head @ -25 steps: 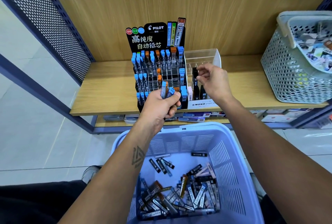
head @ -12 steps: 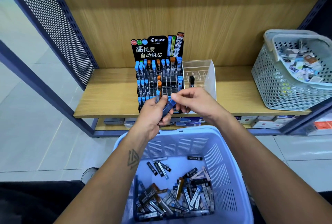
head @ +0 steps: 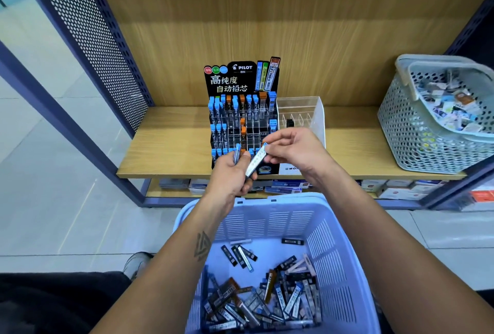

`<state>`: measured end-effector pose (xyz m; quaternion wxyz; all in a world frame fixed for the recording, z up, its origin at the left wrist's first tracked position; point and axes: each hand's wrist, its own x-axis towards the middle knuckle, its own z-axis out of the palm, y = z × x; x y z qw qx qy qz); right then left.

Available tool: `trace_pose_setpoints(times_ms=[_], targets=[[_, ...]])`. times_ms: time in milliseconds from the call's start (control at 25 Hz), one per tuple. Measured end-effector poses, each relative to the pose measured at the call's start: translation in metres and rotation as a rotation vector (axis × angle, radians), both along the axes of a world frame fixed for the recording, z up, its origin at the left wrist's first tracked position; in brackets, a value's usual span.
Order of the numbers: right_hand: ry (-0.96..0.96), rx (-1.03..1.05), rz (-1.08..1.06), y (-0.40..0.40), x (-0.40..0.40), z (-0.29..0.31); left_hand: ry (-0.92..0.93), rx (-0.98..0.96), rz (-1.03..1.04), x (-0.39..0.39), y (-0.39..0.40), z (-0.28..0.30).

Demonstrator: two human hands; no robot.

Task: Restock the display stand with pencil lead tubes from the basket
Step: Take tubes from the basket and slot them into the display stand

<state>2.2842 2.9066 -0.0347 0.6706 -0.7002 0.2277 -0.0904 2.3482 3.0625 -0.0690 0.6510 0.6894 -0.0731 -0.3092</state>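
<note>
We stand before a wooden shelf (head: 171, 146) with a wood-grain back panel (head: 267, 26), framed by a perforated dark metal side panel (head: 88, 26), over a pale tiled floor (head: 53, 186). Below us sits the lilac plastic basket (head: 334, 240), with a heap of pencil lead tubes (head: 262, 299) on its bottom. At the shelf's right end rests a grey-green perforated basket (head: 417, 130) of small packets. Mid-shelf stands the black Pilot display stand (head: 240, 109), its slots partly filled with blue- and orange-capped tubes, touching a clear acrylic organiser (head: 302, 111). In front of the stand, our left hand (head: 230, 175) curls around a blue-capped tube (head: 236, 153), while our right hand (head: 296, 151) pinches the top of a white-labelled lead tube (head: 256, 160) that slants down toward the left palm.
</note>
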Motion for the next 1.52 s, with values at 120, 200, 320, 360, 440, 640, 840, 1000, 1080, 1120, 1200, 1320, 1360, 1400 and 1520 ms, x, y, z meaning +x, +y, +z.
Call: trace_pose_setpoints(times_ms=[120, 200, 320, 360, 440, 640, 840, 1000, 1080, 1120, 1200, 1320, 1360, 1400, 1520], targets=[[-0.120, -0.256, -0.211, -0.020, 0.014, 0.012, 0.030, -0.027, 0.090, 0.010, -0.004, 0.001], [-0.190, -0.444, -0.310, -0.033, 0.024, 0.022, 0.048, -0.051, 0.105, 0.018, -0.005, 0.005], [-0.239, -0.562, -0.321, -0.043, 0.034, 0.026, 0.076, -0.101, 0.081, 0.025, -0.008, 0.008], [-0.236, -0.598, -0.313, -0.045, 0.036, 0.025, 0.077, -0.113, 0.068, 0.026, -0.010, 0.008], [-0.243, -0.677, -0.305, -0.047, 0.040, 0.020, 0.079, -0.121, 0.044, 0.027, -0.013, 0.005], [-0.309, -0.769, -0.354, -0.051, 0.046, 0.008, 0.085, -0.110, 0.015, 0.027, -0.020, -0.001], [-0.240, -0.911, -0.268, -0.055, 0.054, -0.001, 0.083, -0.125, 0.004, 0.029, -0.023, 0.000], [-0.174, -0.933, -0.197, -0.057, 0.063, -0.011, 0.090, -0.116, -0.027, 0.026, -0.025, 0.000], [-0.151, -0.932, -0.180, -0.056, 0.066, -0.015, 0.110, -0.113, -0.046, 0.024, -0.025, 0.001], [-0.144, -0.937, -0.181, -0.057, 0.066, -0.016, 0.124, -0.117, -0.055, 0.024, -0.025, 0.002], [-0.135, -0.949, -0.186, -0.059, 0.067, -0.014, 0.140, -0.121, -0.064, 0.023, -0.024, 0.003], [-0.093, -0.937, -0.154, -0.062, 0.069, -0.013, 0.141, -0.120, -0.067, 0.023, -0.023, 0.004], [-0.073, -0.934, -0.134, -0.062, 0.070, -0.015, 0.139, -0.119, -0.067, 0.023, -0.023, 0.004], [-0.054, -0.930, -0.114, -0.061, 0.070, -0.017, 0.137, -0.118, -0.068, 0.022, -0.023, 0.004], [-0.039, -0.919, -0.088, -0.057, 0.069, -0.023, 0.136, -0.120, -0.071, 0.022, -0.023, 0.003]])
